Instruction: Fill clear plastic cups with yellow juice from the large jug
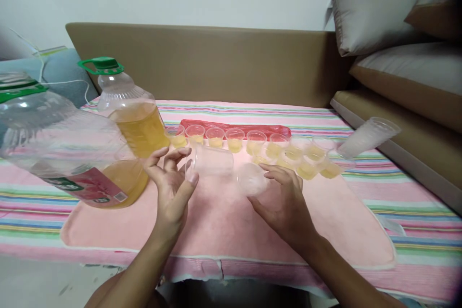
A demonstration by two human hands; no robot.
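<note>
My left hand (170, 197) has its thumb and fingers closed around the rim end of a clear plastic cup (215, 161), which lies sideways in the air. My right hand (290, 207) grips a second clear cup (248, 180) between thumb and fingers, its round base turned to the left. A small gap seems to part the two cups, both held above a pink mat (224, 231). Behind them stand several small clear cups (235, 140) with some yellow liquid in each, in a row that bunches up toward the right.
Two big green-capped jugs of yellow liquid, a near one (75, 154) and a far one (139, 125), stand left. A stack of clear cups (371, 137) leans at the right. A red plastic bag (285, 131) lies behind the row. Cushions (378, 14) pile up at the right.
</note>
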